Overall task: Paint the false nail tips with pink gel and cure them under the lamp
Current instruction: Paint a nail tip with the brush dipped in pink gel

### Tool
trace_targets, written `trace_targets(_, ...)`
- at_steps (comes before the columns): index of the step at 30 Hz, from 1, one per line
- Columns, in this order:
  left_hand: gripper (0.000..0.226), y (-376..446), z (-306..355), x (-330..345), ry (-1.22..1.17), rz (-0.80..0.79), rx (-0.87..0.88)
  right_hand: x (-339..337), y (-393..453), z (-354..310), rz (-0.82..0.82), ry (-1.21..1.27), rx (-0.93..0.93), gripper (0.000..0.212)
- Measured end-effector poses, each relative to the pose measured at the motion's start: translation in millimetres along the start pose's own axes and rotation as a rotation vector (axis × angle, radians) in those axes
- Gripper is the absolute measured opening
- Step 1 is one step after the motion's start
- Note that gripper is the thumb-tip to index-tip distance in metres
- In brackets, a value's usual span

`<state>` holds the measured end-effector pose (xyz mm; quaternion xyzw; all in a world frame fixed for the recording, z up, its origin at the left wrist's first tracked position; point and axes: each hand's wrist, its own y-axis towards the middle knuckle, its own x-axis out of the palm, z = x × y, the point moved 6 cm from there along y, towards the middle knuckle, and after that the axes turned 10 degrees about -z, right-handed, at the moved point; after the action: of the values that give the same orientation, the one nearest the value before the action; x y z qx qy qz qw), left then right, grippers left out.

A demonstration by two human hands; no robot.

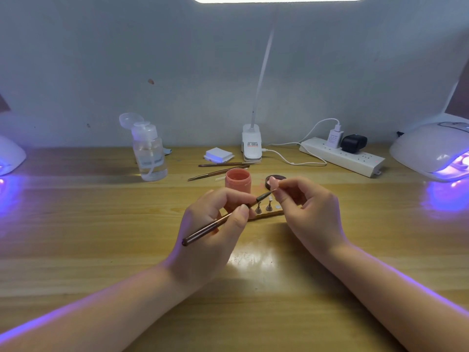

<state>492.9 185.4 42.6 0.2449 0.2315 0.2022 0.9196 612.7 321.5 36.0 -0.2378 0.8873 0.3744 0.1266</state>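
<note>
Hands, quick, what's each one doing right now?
Left hand: closed, holding the brush like a pen.
Right hand: closed, pinching the pink nail tip at the bristles.

**Almost nothing to read on this worktop**

Scanning for print now — one candidate only. The white clip base of the desk lamp, standing at the back of the worktop, carries a small label with dark characters above an orange band, but the letters are too small and blurred to make out. The white charger plugged into the power strip shows faint grey print on its face — again not legible. The pink jar and the clear pump bottle show no readable label from here.
</note>
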Motion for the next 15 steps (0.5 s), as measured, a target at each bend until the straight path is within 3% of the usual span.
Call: trace_targets(15,0.019,1.8,-2.3,1.2,-0.08,-0.009,-0.021,4.2,0.3,6.8,-0.054,0.181,0.098,0.004)
